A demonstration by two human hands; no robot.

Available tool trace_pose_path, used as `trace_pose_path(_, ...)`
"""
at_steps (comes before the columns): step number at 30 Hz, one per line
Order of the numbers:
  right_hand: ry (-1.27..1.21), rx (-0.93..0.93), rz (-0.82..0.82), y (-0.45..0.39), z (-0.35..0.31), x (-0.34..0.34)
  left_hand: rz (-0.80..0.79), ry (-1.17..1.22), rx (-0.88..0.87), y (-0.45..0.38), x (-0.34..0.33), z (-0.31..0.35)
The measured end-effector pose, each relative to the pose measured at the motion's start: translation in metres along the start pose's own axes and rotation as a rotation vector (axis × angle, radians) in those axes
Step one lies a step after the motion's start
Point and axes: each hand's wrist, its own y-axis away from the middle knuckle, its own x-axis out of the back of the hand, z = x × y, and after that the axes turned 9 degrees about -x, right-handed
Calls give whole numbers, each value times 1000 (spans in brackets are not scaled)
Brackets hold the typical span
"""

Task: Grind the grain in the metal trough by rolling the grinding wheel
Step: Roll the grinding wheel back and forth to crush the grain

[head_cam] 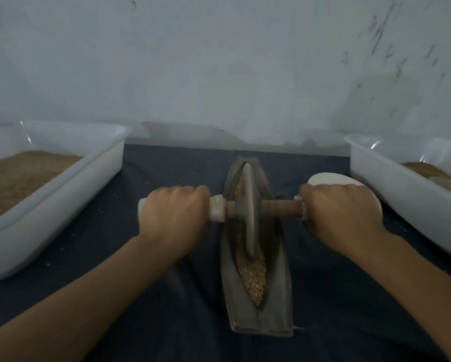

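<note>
- Left hand (173, 214) curled knuckles-up around the axle (279, 207), arm outstretched.
- Right hand (340, 211) gripped the opposite end.
- Wheel (249, 212) stood upright in the trough (274, 296).

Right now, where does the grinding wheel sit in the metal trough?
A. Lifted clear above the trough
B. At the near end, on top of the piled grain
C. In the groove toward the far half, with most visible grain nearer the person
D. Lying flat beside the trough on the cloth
C: the grinding wheel stands upright in the groove of the metal trough, while the grain is heaped mostly nearer the person.
</note>
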Motion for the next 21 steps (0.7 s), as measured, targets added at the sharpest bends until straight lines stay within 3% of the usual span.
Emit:
trace_pose_path(3, -5, -36, 55, -25, -2, -19, 32, -32, 18, -24, -22, -6)
trace_pose_path(6, 32, -118, -11, -37, -3, -24, -9, -84, 20, -44, -29, -9)
trace_pose_path(10, 38, -67, -101, -15, 0, -10, -48, -97, -1, -29, -15, -7)
trace_pose_path(16, -22, 30, 12, 30, 2, 19, -28, -20, -82, 13, 22, 1)
trace_pose_path(21, -19, -27, -19, 0, 1, -9, -56, -127, -31, -12, -6, -3)
